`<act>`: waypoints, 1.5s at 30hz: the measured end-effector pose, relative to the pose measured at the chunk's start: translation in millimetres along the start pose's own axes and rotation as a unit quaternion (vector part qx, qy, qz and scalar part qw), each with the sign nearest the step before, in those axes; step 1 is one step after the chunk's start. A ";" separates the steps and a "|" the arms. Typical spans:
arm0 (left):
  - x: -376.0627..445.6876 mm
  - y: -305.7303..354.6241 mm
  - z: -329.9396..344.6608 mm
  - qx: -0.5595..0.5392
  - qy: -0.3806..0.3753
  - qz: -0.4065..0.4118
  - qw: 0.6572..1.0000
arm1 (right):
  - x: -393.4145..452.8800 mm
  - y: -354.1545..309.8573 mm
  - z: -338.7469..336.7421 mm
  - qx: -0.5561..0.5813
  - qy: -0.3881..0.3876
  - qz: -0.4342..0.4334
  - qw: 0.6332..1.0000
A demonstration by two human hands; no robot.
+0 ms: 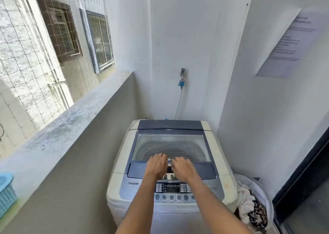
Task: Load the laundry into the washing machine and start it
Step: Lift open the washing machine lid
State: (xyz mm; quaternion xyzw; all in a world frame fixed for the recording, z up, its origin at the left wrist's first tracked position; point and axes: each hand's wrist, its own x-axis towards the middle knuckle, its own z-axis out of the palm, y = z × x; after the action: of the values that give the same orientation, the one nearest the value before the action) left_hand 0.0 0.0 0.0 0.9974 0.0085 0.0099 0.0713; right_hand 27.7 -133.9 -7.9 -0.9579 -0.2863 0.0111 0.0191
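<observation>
White balcony nook w/ washing machine (170,162), both hands (156,164) on lid (170,146).

View: one, head-worn, wide-angle. Position: above and behind both forearms, close. Facing: forward and steeply down. Left hand (156,164) and right hand (184,167) sit low of centre; washing machine (124,155) directly beneath them, wall (187,37) beyond them, laundry basket (265,194) right of the right hand.

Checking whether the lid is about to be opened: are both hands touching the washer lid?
Touching. The head view shows the left hand and right hand lying on the front edge of the closed lid.
</observation>
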 end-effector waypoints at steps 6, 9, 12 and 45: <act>-7.0 -9.7 37.9 -0.018 -0.122 -0.011 0.992 | -7.6 -8.8 38.5 0.033 -0.060 0.068 0.995; -5.2 -14.4 42.2 -0.021 -0.112 0.004 0.994 | -2.8 -10.5 45.7 0.070 -0.053 0.108 0.990; -3.0 -10.8 43.3 -0.057 -0.083 -0.028 0.995 | -1.0 -11.7 44.3 0.093 -0.024 0.109 0.989; 296.7 -51.3 -137.3 -0.017 0.221 -0.031 0.975 | 339.0 111.9 -207.2 0.013 0.271 0.089 0.958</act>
State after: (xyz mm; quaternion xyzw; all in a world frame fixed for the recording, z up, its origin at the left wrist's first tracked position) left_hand 293.0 75.7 134.1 0.9684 0.0544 0.2280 0.0850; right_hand 379.0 -47.6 190.8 -0.9461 -0.1841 -0.2438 0.1072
